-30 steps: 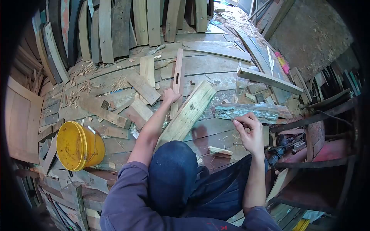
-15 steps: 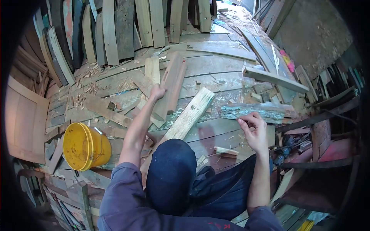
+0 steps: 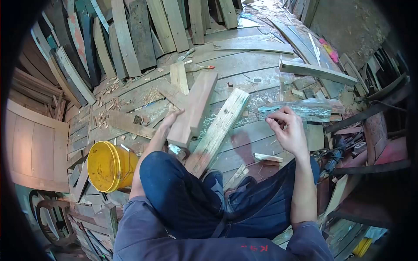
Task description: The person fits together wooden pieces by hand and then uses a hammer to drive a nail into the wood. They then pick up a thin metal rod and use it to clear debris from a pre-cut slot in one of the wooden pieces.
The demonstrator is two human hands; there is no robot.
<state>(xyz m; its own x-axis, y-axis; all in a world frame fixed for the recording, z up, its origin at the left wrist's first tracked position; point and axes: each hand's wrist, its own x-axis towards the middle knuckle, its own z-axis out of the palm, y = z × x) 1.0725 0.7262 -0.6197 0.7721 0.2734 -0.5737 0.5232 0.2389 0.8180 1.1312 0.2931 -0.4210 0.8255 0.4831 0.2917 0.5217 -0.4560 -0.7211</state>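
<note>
My left hand (image 3: 173, 116) is at the left edge of a reddish-brown wooden board (image 3: 193, 106), gripping it. The board is tilted, its near end raised in front of my left knee. To its right a pale, rough beam (image 3: 220, 130) lies on the plank floor. My right hand (image 3: 285, 128) is raised over the floor, its fingers pinched on a thin, dark stick-like object (image 3: 257, 114). Behind that hand lies a block with peeling turquoise paint (image 3: 307, 110). A short pale wood piece (image 3: 178, 77) rests beyond the board.
A yellow bucket (image 3: 103, 166) stands at the left. Many boards (image 3: 126, 39) lean along the back left. A brush (image 3: 200, 68) and wood shavings lie on the floor. A long plank (image 3: 318, 72) is at the back right. Cables and metal parts (image 3: 333, 154) sit at the right.
The reddish-brown board has been lifted and turned by my left hand, with its near end now closer to me. The brush now shows more fully. My knee has come up into view.
</note>
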